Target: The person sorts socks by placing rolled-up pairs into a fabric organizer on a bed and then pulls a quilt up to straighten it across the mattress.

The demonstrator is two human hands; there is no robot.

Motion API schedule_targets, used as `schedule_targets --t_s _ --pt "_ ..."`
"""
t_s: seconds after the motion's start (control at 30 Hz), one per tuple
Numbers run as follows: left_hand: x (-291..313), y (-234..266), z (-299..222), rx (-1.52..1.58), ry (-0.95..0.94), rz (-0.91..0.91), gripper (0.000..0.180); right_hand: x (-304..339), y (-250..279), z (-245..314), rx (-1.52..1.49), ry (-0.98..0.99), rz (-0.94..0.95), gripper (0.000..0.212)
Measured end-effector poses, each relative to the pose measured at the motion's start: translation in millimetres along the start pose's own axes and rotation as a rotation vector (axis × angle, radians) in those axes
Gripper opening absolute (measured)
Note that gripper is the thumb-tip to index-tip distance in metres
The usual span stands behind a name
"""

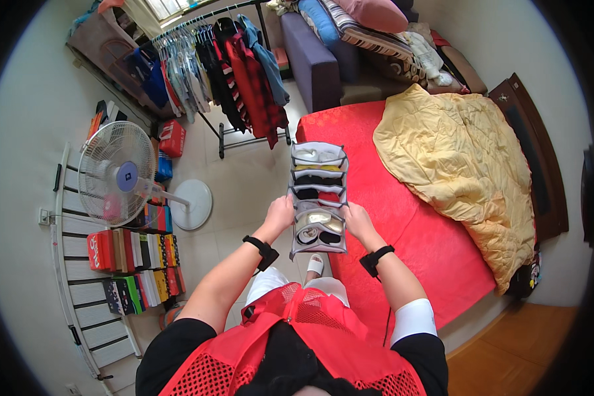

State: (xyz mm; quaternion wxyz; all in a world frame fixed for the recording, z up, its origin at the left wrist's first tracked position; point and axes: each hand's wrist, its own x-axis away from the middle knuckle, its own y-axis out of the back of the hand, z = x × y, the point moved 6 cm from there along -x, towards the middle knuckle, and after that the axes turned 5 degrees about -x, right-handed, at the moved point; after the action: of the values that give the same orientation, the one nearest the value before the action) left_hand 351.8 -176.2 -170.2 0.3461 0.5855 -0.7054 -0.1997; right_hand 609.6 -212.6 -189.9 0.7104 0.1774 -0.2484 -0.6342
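Mid-frame, left hand and right hand are gripping a long grey fabric organizer (black and white cloth bundles inside), apparently steadying it; the next move is requiring level support.

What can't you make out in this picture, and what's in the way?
All in the head view:
Left hand and right hand: some fingertips, hidden by the organizer.
Rolled items: their undersides, inside the organizer's pockets.
Window: cut off by the top edge.
Bed: the part under the yellow quilt.
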Motion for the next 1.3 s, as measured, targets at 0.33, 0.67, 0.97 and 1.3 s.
schedule_targets --t_s 0.33,0.67,0.97,1.3 --pt "-153.3 16.5 -24.5 0.14 -0.041 0.102 0.054 -135.7 37.3 10.4 0.075 -0.027 -0.09 0.034" --pt "-314.8 48.6 -38.9 0.091 -0.155 0.201 0.052 -263.2 59.1 33.4 0.017 -0.114 -0.131 0.033" --pt "-422.2 76.4 -90.0 -0.033 -0.341 0.031 0.055 -383.5 102.6 35.6 0.07 -0.082 -0.116 0.034" --pt "-556.3 58.7 -121.2 -0.022 -0.161 0.075 0.057 -545.2 141.6 -7.2 0.036 -0.055 -0.001 0.034"
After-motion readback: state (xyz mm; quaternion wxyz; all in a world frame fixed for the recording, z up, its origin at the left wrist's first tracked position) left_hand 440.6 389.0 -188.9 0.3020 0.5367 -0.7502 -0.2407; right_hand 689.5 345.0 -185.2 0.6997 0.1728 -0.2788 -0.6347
